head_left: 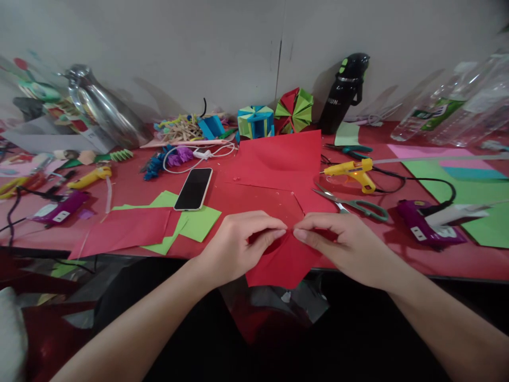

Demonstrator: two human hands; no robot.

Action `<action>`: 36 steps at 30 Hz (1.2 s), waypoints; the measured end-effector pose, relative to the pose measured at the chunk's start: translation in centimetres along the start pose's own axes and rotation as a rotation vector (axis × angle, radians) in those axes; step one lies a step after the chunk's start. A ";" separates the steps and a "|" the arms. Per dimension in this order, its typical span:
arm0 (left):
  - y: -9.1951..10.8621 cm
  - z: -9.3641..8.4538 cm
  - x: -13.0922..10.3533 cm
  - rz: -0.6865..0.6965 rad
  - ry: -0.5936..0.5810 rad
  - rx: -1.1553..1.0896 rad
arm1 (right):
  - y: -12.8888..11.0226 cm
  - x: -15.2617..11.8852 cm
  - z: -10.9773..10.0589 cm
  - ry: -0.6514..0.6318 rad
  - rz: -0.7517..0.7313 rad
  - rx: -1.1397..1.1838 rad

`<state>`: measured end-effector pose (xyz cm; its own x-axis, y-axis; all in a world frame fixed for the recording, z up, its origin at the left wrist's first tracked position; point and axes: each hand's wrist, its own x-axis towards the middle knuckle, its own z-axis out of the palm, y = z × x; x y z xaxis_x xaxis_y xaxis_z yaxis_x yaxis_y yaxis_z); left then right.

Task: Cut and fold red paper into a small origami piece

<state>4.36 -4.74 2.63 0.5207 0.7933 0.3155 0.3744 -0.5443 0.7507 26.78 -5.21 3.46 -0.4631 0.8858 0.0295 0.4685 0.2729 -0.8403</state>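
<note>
A sheet of red paper [280, 268] hangs partly over the table's front edge, with creases running across it. My left hand [244, 241] pinches it between thumb and fingertips near its upper middle. Close beside, my right hand [344, 244] pinches the same paper, its thumb tip almost meeting the left one. The fingers cover part of the folds. Just beyond my hands lies a larger red sheet [282, 156]. Scissors [358, 204] with grey-green handles rest past my right hand, below a yellow glue gun [352, 172].
Left of my hands lie a phone [193, 189], green paper [202, 223] and more red paper [127, 228]. Purple power strips [427, 223] with cables sit at both sides. Along the wall stand a metal jug [103, 109], folded paper models [255, 122], a black bottle [344, 95] and plastic bottles [437, 106].
</note>
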 end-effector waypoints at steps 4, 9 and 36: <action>0.1 0.2 0.0 0.008 0.015 0.025 | -0.2 0.0 0.0 0.011 0.008 0.013; 0.0 0.4 -0.1 0.004 0.007 -0.001 | -0.3 0.3 0.1 0.014 0.015 0.026; -0.8 -2.0 0.5 -0.357 0.135 -0.211 | 0.3 0.3 -0.5 0.140 -0.045 -0.087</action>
<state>2.77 -3.38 3.40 0.2771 0.9578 0.0766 0.3404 -0.1724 0.9244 27.14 -4.67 3.43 -0.3791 0.9137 0.1462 0.5161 0.3400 -0.7862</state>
